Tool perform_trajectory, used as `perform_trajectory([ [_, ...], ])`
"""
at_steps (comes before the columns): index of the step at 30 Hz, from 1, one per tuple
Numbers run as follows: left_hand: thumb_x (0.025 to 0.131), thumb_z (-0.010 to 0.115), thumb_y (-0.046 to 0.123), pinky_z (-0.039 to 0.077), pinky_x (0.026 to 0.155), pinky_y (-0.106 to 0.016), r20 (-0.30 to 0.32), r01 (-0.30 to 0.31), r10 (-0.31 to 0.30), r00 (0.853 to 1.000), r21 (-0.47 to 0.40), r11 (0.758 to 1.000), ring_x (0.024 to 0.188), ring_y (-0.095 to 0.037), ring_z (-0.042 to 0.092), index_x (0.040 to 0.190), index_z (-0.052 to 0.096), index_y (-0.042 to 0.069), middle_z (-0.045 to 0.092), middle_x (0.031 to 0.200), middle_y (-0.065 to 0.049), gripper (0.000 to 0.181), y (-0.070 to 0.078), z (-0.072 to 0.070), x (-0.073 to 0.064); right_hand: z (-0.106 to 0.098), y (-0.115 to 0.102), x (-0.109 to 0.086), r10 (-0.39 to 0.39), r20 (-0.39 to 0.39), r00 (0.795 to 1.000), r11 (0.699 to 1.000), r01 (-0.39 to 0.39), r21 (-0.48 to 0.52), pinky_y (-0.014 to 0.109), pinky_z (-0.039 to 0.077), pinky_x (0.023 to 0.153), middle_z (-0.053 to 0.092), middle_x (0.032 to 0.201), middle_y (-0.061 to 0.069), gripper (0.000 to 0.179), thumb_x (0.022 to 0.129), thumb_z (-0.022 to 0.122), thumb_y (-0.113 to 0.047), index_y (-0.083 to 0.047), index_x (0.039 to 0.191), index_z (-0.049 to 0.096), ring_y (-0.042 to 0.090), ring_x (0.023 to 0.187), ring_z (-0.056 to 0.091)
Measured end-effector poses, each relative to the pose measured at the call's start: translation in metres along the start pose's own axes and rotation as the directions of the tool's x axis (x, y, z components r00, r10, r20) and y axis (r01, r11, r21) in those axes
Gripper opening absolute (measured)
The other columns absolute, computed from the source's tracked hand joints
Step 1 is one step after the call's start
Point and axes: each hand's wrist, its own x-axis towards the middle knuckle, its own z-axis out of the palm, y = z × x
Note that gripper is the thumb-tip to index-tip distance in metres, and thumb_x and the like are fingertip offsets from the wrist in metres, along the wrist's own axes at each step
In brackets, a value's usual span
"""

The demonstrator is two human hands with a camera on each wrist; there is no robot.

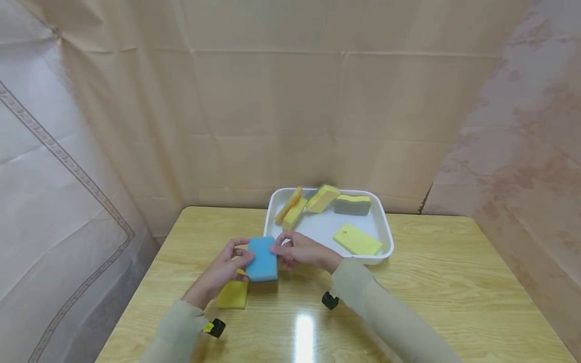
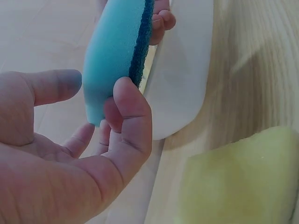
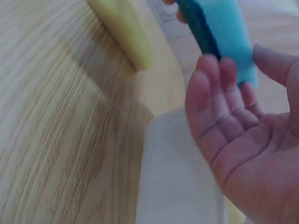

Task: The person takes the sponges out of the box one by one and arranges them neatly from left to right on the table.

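Both hands pinch the blue sponge from opposite sides. The left hand is at the sponge's left edge, thumb on its smooth face and bent fingers behind. The right hand is at its upper right, thumb on that same face, fingers bent behind. Bare wrists show past pale sleeves; the left forearm slants in from the sponge's lower left, the right from its lower right.

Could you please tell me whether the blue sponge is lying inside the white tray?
No, the left hand and right hand are holding up the blue sponge.
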Motion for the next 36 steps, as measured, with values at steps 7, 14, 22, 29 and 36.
perform_trajectory([
  [7, 0.101, 0.064, 0.03, 0.055, 0.072, -0.037, -0.026, 0.029, -0.029, 0.999, 0.007, 1.0, 0.1, -0.03, 0.056, 0.144, 0.04, 0.014, 0.046, 0.127, -0.018, 0.052, -0.011, 0.006, -0.001, -0.002, 0.007, 0.005, 0.004, 0.042, 0.999, 0.999, -0.002, -0.046, 0.039, 0.062, 0.066, 0.069, 0.078, 0.013, 0.042, 0.102, 0.059, -0.046, -0.004, 0.101, 0.061, 0.021, 0.065, 0.068],
  [14, 0.102, 0.063, 0.024, 0.057, 0.07, -0.039, -0.044, 0.031, -0.029, 0.999, 0.057, 0.998, 0.098, -0.03, 0.058, 0.142, 0.04, 0.012, 0.049, 0.123, -0.018, 0.048, -0.023, 0.01, -0.007, 0.004, 0.005, 0.003, 0.025, 0.088, 0.996, 0.977, -0.006, -0.213, 0.046, 0.062, 0.068, 0.072, 0.078, 0.011, 0.037, 0.103, 0.057, -0.043, -0.007, 0.097, 0.063, 0.025, 0.067, 0.071],
  [22, 0.104, 0.059, 0.018, 0.058, 0.067, -0.04, -0.025, 0.015, -0.012, 1.0, 0.132, 0.991, 0.091, -0.027, 0.055, 0.141, 0.04, 0.009, 0.05, 0.118, -0.017, 0.043, -0.028, 0.013, -0.012, 0.004, 0.0, 0.002, 0.08, 0.123, 0.989, 0.929, -0.03, -0.368, 0.043, 0.062, 0.067, 0.073, 0.081, 0.007, 0.033, 0.103, 0.058, -0.042, -0.011, 0.095, 0.067, 0.026, 0.071, 0.072],
  [29, 0.103, 0.062, 0.02, 0.057, 0.065, -0.039, -0.02, 0.02, -0.015, 1.0, 0.233, 0.972, 0.083, -0.024, 0.055, 0.141, 0.044, 0.009, 0.053, 0.116, -0.013, 0.043, -0.034, 0.016, -0.014, 0.002, -0.001, 0.005, 0.12, 0.209, 0.971, 0.887, -0.01, -0.461, 0.044, 0.061, 0.07, 0.074, 0.079, 0.008, 0.037, 0.104, 0.058, -0.037, -0.005, 0.09, 0.068, 0.026, 0.073, 0.073],
  [36, 0.102, 0.063, 0.017, 0.057, 0.062, -0.038, 0.016, -0.034, 0.03, 0.999, 0.322, 0.946, 0.076, -0.022, 0.056, 0.14, 0.045, 0.004, 0.054, 0.112, -0.013, 0.044, -0.036, 0.02, -0.014, 0.003, -0.011, 0.003, 0.197, 0.213, 0.957, 0.784, -0.023, -0.62, 0.034, 0.058, 0.067, 0.072, 0.074, 0.006, 0.037, 0.104, 0.058, -0.037, -0.007, 0.085, 0.069, 0.023, 0.068, 0.07],
])
